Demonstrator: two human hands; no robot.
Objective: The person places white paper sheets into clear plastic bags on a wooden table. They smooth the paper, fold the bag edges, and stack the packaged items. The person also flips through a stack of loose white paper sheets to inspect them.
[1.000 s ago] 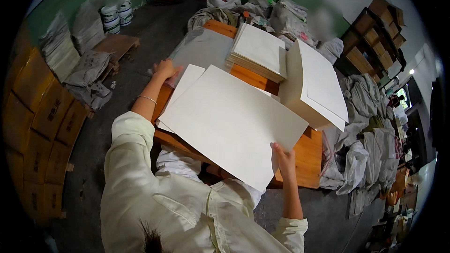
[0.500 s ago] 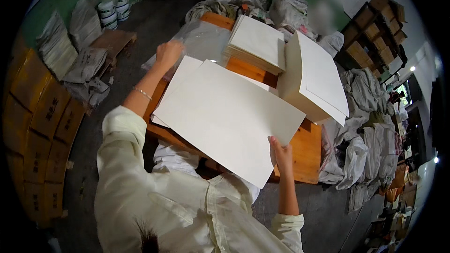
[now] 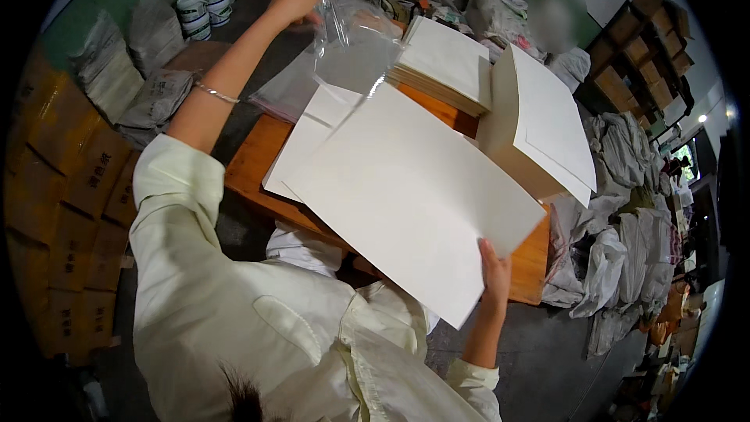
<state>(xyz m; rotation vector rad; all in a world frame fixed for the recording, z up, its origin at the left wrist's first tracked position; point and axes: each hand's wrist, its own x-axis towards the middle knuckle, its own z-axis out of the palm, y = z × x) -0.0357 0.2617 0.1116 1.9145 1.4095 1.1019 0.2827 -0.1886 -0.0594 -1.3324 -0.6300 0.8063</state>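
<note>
High at the far left, my left hand is closed on the top edge of a clear plastic bag. The bag hangs stretched down towards the far corner of a large white paper sheet; whether that corner is inside or only behind the film, I cannot tell. My right hand grips the sheet's near right edge, thumb on top. The sheet slants over the wooden table. More white paper lies under its left side. Flat translucent bags rest at the table's far left.
Behind the sheet stands a stack of white sheets; a taller white stack is to its right. Bulging sacks crowd the right side. Yellow-brown cartons are piled at left. White buckets stand far left.
My left hand has risen and moved away from me, pulling up the plastic bag. My right hand and the large sheet appear shifted slightly right and nearer, partly as the view moved.
</note>
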